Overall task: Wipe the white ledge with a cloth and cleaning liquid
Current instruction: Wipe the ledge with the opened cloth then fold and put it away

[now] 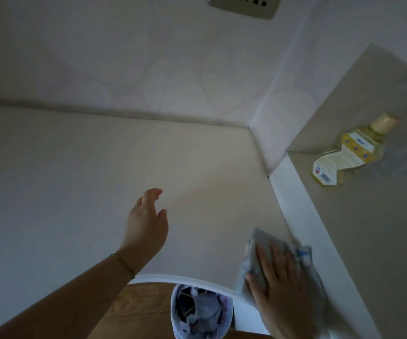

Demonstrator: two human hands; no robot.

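Head view, looking down into a corner. The white ledge [99, 179] fills most of the shot and runs back to a pale wall [124, 57].

The right hand [278, 282] is flat on a grey cloth [258, 238], with straight, slightly spread fingers pressing it onto the ledge. That's at the near right end, right by the front edge and up against the white trim [295, 204] on that side. A bit of blue and white fabric pokes out of the cloth past the fingertips. The picture is pretty blurry around there.

The left hand [146, 221] is stretched out over the middle of the ledge and holds nothing. Its fingers are loosely curved, with the thumb apart from them. Honestly can't tell if it's touching the surface or just above it. There's a thin bracelet [123, 261] on that wrist.

The cleaning liquid is well away from both hands. It's a bottle [351, 150] of yellow stuff with a cream cap and a yellow and white label, sitting on the beige worktop [369, 228] that's a step up to the right of the ledge. With this wide lens it's hard to say if it's standing or lying down.

A wall socket [244, 6] is cut off at the top edge. Below the ledge's front edge there's a bin [200, 311] stuffed with crumpled bags.
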